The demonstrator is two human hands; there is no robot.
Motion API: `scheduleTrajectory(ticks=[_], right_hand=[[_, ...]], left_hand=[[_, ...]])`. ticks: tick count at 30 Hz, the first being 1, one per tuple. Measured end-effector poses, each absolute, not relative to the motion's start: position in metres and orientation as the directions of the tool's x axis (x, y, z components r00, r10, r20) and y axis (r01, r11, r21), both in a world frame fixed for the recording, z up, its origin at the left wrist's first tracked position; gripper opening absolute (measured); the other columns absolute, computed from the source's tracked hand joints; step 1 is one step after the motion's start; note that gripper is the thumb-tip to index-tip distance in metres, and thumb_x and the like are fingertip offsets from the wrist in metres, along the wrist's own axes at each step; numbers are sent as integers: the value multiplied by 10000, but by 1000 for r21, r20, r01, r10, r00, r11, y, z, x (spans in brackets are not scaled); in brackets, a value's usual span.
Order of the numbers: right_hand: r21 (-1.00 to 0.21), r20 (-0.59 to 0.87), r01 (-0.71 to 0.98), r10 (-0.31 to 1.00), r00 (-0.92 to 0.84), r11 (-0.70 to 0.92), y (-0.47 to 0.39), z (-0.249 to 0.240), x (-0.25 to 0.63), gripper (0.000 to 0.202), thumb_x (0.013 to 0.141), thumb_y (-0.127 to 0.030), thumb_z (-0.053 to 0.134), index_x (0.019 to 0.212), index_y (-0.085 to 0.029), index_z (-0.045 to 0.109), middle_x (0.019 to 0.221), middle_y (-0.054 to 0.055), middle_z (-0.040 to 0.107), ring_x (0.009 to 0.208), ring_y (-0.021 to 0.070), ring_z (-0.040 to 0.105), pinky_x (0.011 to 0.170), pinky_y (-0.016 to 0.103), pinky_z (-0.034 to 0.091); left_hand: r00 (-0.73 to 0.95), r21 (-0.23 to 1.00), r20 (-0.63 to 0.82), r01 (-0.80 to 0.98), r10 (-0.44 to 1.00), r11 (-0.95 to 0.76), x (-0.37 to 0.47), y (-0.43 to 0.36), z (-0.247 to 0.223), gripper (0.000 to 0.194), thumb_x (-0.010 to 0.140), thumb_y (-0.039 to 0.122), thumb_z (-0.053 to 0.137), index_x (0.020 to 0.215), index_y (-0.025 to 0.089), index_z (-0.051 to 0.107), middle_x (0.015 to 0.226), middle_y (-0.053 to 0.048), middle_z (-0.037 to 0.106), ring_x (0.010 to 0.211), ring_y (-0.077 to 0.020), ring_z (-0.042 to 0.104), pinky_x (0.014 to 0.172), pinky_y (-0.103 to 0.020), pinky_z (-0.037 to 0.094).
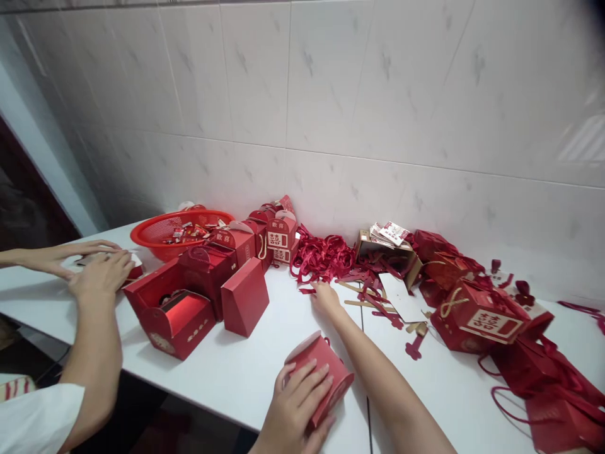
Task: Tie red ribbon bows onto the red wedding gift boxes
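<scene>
My left hand [300,403] is wrapped round a small red gift box [333,378], which is tilted near the table's front edge. One rounded flap of that box stands up. My right hand [326,299] reaches across to the front of a heap of dark red ribbons [326,252]. Its fingers are curled together at a loose ribbon end [307,291], and the fingertips are partly hidden. Left of my hands, a plain red box [246,299] with a slanted side stands beside an open red box [177,321].
At the left, a co-worker's hands [101,271] handle a small box. Behind stands a red plastic basket [146,236] of wrapped sweets. Finished-looking gift boxes [482,315] pile up at the right. Card strips [378,296] and a carton of cards [411,261] lie between. The tiled wall [331,94] bounds the table.
</scene>
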State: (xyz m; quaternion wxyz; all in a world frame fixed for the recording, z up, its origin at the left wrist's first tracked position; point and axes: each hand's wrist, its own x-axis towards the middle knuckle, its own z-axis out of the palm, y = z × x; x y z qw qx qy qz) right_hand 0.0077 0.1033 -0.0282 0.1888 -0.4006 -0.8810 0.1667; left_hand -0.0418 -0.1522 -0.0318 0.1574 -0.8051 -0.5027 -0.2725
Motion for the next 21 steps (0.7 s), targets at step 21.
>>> scheduleTrajectory(ticks=[21], right_hand=[[-706, 364, 588, 915, -175, 394, -29, -2, 298, 169, 856, -326, 525, 905, -211, 639, 1026, 87, 648, 925, 236, 606, 737, 335, 497]], left_hand=[[223, 225, 570, 883, 791, -411, -32, -155, -22, 408, 873, 292, 516, 1278, 241, 530, 1288, -65, 597, 1187, -272, 536, 989, -448, 357]])
